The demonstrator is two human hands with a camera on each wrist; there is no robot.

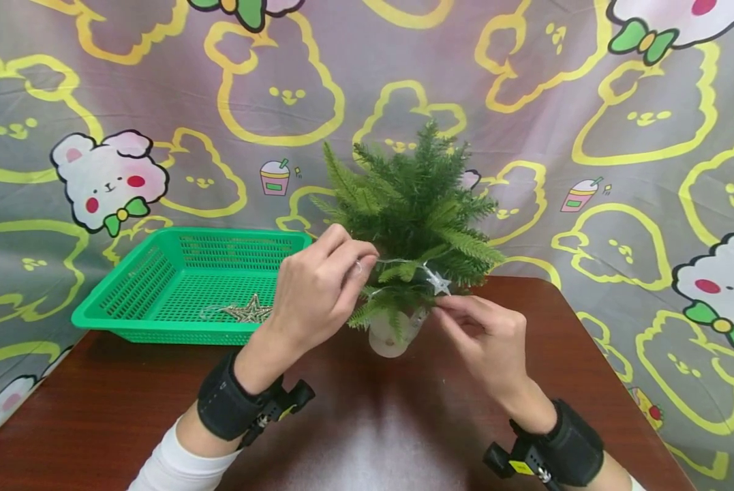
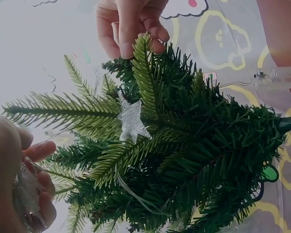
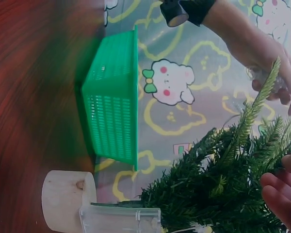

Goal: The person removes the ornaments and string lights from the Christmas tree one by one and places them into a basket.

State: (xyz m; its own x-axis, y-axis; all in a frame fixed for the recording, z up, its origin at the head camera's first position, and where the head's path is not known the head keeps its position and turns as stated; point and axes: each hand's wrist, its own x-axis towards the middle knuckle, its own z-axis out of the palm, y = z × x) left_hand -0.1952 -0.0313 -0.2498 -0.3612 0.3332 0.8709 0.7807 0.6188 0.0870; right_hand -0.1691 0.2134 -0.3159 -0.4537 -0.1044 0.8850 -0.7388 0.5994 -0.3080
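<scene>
A small artificial Christmas tree (image 1: 416, 198) stands upright in a pale round base (image 1: 388, 341). A string of clear star lights runs across its front, one star (image 1: 438, 281) lying against a branch. My left hand (image 1: 320, 279) is at the tree's left side, its curled fingers gripping a bunch of the star lights (image 2: 28, 194), partly hidden by the palm. On the opposite side, my right hand (image 1: 486, 334) has thumb and fingers together just below the star. In the left wrist view those fingertips pinch the tip of a branch (image 2: 144, 58).
A green plastic basket (image 1: 170, 327) stands left of the tree, with a glittery gold star ornament (image 1: 250, 310) inside. A clear plastic case (image 3: 121, 218) is beside the tree's base. Behind the brown table (image 1: 367, 436) hangs a patterned cloth (image 1: 176, 41).
</scene>
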